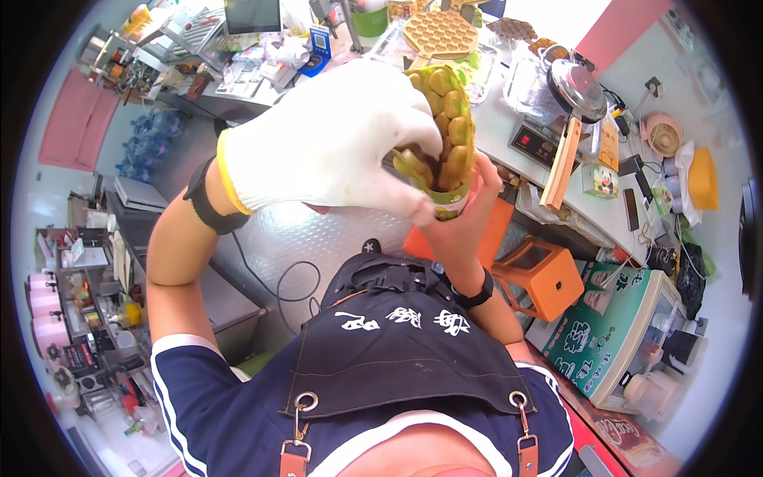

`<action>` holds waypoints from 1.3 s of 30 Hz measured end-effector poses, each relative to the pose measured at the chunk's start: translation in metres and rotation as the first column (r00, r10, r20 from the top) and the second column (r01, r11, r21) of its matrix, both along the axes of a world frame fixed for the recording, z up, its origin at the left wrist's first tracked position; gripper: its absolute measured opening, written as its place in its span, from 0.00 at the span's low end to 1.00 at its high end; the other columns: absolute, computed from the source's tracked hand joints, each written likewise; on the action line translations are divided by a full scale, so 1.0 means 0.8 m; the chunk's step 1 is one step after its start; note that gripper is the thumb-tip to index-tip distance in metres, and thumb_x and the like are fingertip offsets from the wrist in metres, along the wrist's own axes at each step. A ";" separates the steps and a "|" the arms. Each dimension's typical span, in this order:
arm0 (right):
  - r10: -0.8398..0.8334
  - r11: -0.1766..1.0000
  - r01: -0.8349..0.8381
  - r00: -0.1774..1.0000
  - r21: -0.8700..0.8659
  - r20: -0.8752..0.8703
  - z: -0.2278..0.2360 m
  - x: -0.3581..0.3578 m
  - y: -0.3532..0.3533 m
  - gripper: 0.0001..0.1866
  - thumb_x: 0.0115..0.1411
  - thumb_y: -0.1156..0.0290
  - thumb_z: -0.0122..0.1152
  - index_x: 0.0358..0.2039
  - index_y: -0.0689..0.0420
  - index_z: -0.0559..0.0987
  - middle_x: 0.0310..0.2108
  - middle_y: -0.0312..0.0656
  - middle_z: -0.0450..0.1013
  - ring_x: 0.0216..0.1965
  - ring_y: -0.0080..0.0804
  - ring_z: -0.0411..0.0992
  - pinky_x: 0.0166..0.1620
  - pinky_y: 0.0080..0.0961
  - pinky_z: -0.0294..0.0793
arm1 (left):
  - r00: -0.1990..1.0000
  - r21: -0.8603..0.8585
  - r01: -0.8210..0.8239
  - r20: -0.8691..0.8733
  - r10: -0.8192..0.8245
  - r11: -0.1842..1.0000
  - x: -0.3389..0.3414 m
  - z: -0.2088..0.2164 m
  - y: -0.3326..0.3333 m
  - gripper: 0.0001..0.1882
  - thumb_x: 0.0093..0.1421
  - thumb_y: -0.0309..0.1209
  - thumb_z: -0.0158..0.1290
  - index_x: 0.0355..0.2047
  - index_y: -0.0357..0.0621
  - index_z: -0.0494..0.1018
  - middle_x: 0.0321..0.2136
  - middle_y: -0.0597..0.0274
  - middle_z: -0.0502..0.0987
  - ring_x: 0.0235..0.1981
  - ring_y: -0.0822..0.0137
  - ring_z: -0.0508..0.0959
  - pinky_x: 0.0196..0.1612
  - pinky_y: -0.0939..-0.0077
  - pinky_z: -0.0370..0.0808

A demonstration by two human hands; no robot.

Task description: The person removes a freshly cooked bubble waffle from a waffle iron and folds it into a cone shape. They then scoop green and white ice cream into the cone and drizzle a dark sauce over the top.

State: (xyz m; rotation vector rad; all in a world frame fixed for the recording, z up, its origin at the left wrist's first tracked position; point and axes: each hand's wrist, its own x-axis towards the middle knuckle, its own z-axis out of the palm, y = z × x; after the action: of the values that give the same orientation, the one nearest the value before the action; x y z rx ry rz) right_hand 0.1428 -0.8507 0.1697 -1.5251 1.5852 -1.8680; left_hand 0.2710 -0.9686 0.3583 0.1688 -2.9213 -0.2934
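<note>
One white-gloved left hand clasps the left side of one curled bubble waffle, standing in one paper sleeve that one bare right hand grips, beyond one black apron.

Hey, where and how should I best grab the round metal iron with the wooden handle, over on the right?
Probably by the wooden handle, near its free end, coming from the front side of the counter. It runs long and straight from the round iron toward you, away from the metal. Your right hand is nearer, but holds the waffle cup.
</note>
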 end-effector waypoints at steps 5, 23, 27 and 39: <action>-0.079 0.997 0.077 0.986 -0.025 -0.146 0.001 0.001 0.004 0.53 0.37 0.71 0.77 0.62 0.62 0.56 0.58 0.49 0.57 0.61 0.44 0.58 0.65 0.43 0.58 | 0.957 -0.087 -0.277 0.070 0.283 0.957 -0.028 0.003 0.028 0.22 0.53 0.47 0.59 0.20 0.38 0.79 0.14 0.52 0.74 0.16 0.53 0.75 0.26 0.64 0.74; 0.123 0.992 -0.122 0.989 -0.010 0.078 0.008 -0.002 0.010 0.49 0.47 0.74 0.77 0.62 0.61 0.53 0.55 0.51 0.61 0.54 0.41 0.70 0.54 0.35 0.73 | 0.923 0.095 -0.202 0.350 0.158 0.975 -0.033 0.009 0.013 0.21 0.60 0.50 0.56 0.29 0.42 0.79 0.18 0.57 0.77 0.21 0.61 0.80 0.28 0.71 0.76; 0.176 0.984 -0.170 0.973 -0.051 0.147 0.013 0.001 0.009 0.49 0.47 0.75 0.77 0.62 0.61 0.51 0.54 0.51 0.61 0.55 0.40 0.69 0.55 0.35 0.72 | 0.905 0.256 -0.276 0.393 0.161 0.926 -0.033 0.020 0.015 0.17 0.59 0.43 0.57 0.36 0.39 0.80 0.22 0.61 0.80 0.21 0.68 0.81 0.25 0.75 0.77; 0.210 0.978 -0.206 0.967 -0.041 0.146 0.009 -0.008 0.008 0.50 0.47 0.73 0.77 0.62 0.60 0.50 0.56 0.49 0.57 0.57 0.35 0.64 0.57 0.31 0.70 | 0.983 0.329 -0.150 0.146 0.107 0.932 -0.025 -0.014 0.017 0.13 0.59 0.34 0.56 0.40 0.39 0.80 0.20 0.61 0.79 0.16 0.70 0.79 0.21 0.77 0.76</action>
State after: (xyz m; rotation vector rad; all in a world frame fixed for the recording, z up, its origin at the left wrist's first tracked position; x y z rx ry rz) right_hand 0.1366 -0.8444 0.1766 -1.4602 1.2874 -1.8436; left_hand 0.2508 -0.9549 0.3472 0.4442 -2.9391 -0.7912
